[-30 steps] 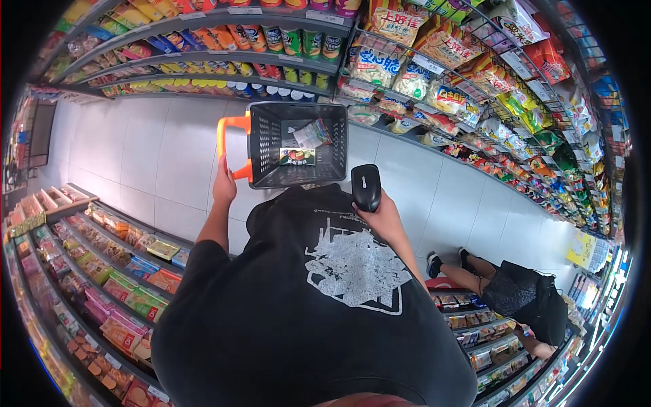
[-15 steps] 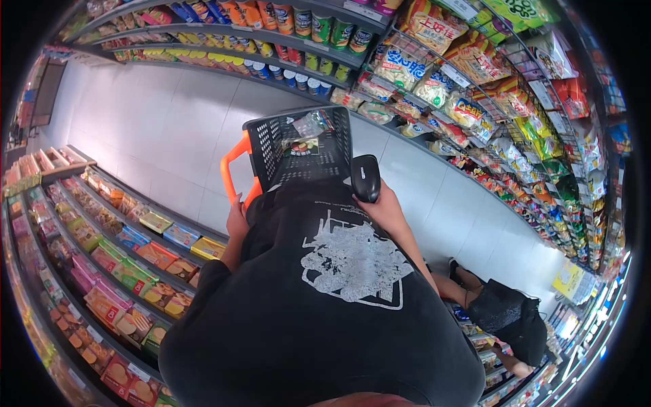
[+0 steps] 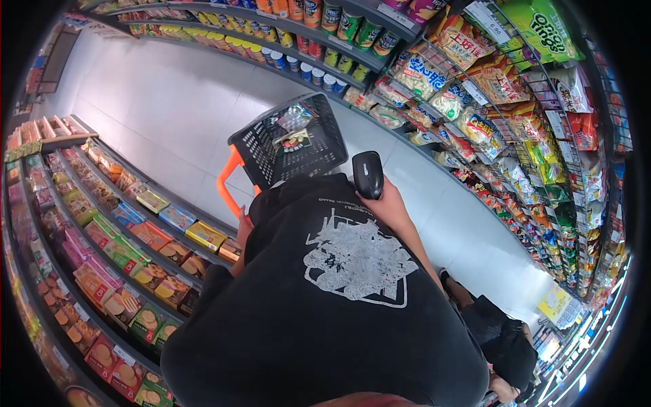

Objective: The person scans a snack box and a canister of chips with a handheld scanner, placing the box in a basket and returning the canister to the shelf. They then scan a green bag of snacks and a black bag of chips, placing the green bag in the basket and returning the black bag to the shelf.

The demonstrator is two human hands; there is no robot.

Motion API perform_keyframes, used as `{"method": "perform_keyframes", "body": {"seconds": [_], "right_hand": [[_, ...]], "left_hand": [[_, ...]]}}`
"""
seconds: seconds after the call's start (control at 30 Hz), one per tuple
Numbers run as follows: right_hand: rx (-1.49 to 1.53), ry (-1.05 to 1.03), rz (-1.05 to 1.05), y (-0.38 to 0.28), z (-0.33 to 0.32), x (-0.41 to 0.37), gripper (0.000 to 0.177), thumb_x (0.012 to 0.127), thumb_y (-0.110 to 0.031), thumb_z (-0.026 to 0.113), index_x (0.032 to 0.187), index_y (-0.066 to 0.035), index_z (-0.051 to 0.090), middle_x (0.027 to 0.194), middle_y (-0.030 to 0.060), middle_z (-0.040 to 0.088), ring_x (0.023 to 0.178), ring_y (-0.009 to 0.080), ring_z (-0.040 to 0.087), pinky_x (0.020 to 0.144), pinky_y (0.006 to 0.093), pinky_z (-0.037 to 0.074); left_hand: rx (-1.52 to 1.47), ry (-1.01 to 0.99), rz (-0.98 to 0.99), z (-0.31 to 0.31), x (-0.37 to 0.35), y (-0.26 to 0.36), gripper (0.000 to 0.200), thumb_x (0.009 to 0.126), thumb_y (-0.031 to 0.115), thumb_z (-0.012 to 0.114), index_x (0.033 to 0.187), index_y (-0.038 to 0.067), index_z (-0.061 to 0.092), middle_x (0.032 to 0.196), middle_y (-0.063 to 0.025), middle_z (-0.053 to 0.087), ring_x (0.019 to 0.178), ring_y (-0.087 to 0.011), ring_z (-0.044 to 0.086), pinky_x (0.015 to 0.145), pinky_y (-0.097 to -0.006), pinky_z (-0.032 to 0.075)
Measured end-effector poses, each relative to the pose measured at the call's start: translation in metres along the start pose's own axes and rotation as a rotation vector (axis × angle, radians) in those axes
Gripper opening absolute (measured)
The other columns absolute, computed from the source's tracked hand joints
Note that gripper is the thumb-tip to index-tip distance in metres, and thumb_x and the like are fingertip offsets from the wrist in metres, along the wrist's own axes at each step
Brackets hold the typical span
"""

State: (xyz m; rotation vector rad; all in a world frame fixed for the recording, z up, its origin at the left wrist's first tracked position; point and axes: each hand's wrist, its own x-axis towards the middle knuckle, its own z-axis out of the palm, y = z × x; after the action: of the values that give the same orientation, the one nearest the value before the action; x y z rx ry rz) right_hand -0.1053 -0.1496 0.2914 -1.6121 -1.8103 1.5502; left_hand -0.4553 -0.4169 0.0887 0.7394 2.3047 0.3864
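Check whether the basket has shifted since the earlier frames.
Yes. Judged against the snack shelf on the person's left, the basket has moved toward it; its orange handle is now much nearer the shelf edge.

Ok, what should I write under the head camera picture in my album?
In the snack aisle: left hand on the orange handle of a black basket, right hand holding a black device.

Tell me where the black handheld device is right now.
In the head view, the black handheld device is in the person's right hand, just right of the dark basket and beyond the white print on the shirt.
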Motion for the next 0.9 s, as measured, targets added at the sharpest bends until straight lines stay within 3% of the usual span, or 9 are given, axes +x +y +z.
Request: {"method": "perform_keyframes", "body": {"seconds": [0.13,0.27,0.37,0.43,0.47,0.67,0.9], "right_hand": [[0.002,-0.017,0.005,0.001,0.000,0.000,0.055,0.083,-0.020,0.084,0.129,-0.001,0.060,0.110,0.0130,0.073,0.101,0.0220,0.070,0.092,0.0344,0.053],[-0.005,-0.018,0.015,0.003,0.003,-0.001,0.054,0.083,-0.019,0.084,0.128,-0.001,0.060,0.110,0.0134,0.074,0.101,0.0220,0.070,0.091,0.0345,0.053],[-0.021,-0.040,0.007,0.001,0.002,0.001,0.053,0.083,-0.019,0.084,0.127,-0.001,0.060,0.109,0.0138,0.074,0.100,0.0217,0.070,0.090,0.0346,0.053],[-0.007,-0.022,-0.012,0.007,0.005,0.002,0.050,0.084,-0.019,0.081,0.126,-0.002,0.061,0.107,0.0156,0.073,0.100,0.0281,0.071,0.089,0.0370,0.054],[0.000,-0.013,-0.023,0.010,0.007,0.002,0.048,0.084,-0.020,0.079,0.126,-0.003,0.061,0.106,0.0165,0.073,0.100,0.0313,0.072,0.089,0.0382,0.054],[0.052,0.023,-0.022,0.021,0.013,0.002,0.049,0.084,-0.020,0.080,0.127,-0.003,0.061,0.106,0.0159,0.073,0.099,0.0297,0.071,0.089,0.0382,0.054],[0.107,0.077,0.006,0.024,0.002,-0.007,0.050,0.084,-0.021,0.081,0.126,-0.003,0.060,0.107,0.0163,0.073,0.101,0.0302,0.071,0.090,0.0388,0.054]], "left_hand": [[-0.053,0.004,0.038,-0.005,-0.020,-0.003,0.088,0.085,0.045,0.078,0.155,0.017,0.033,0.110,-0.0211,0.070,0.102,-0.0422,0.068,0.085,-0.0477,0.051],[-0.069,0.084,0.115,0.031,0.003,-0.075,0.068,0.094,0.037,0.069,0.150,0.013,0.040,0.107,-0.0208,0.071,0.100,-0.0418,0.069,0.083,-0.0476,0.052],[-0.103,0.105,0.105,0.022,0.012,-0.073,0.050,0.101,0.025,0.060,0.146,0.009,0.044,0.107,-0.0209,0.071,0.100,-0.0409,0.070,0.082,-0.0467,0.053],[0.001,0.125,0.066,-0.009,0.003,-0.027,0.040,0.104,0.018,0.054,0.142,0.007,0.047,0.107,-0.0206,0.072,0.100,-0.0404,0.070,0.081,-0.0459,0.054],[-0.006,0.129,0.100,-0.010,0.007,-0.029,0.039,0.104,0.017,0.053,0.142,0.007,0.047,0.107,-0.0205,0.072,0.100,-0.0403,0.070,0.081,-0.0456,0.054],[0.045,0.143,0.261,-0.034,0.051,-0.061,0.039,0.104,0.014,0.052,0.142,0.009,0.044,0.107,-0.0204,0.071,0.099,-0.0407,0.069,0.082,-0.0461,0.054],[0.129,0.035,0.299,-0.063,0.076,-0.029,0.040,0.105,0.016,0.049,0.143,0.010,0.042,0.111,-0.0202,0.070,0.102,-0.0415,0.068,0.087,-0.0485,0.053]]}}
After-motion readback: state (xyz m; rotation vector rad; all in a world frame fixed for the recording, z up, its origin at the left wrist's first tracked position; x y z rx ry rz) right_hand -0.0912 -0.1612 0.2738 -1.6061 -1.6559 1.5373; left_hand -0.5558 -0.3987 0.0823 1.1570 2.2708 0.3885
